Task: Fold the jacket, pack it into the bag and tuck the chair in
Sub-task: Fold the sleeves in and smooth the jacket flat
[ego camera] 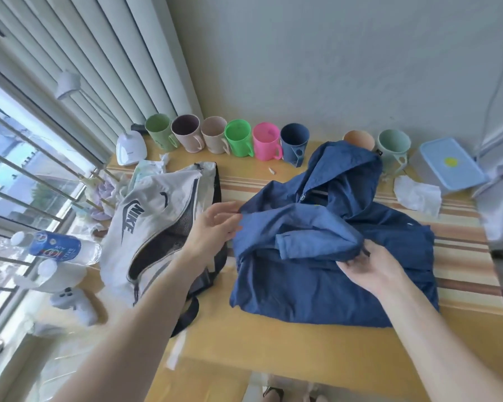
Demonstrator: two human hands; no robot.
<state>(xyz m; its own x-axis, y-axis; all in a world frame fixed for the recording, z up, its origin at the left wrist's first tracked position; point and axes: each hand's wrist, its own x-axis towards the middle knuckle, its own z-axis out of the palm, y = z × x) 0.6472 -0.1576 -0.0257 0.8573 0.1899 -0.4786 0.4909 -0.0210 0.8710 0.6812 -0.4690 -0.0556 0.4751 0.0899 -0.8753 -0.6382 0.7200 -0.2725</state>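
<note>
Jacket: navy, partly folded, we see it at tabletop centre.
Left hand: fingers pinching its 9 o'clock edge.
Right hand: clamped on the folded sleeve.
Bag: unzipped, at 9 o'clock beside it.

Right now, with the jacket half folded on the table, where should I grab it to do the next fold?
Probably take the jacket by its hood, coming from the far side over the top. The hood sticks out loose past the body toward the mugs, while the sleeves already lie folded across the chest under the left hand and right hand.
</note>
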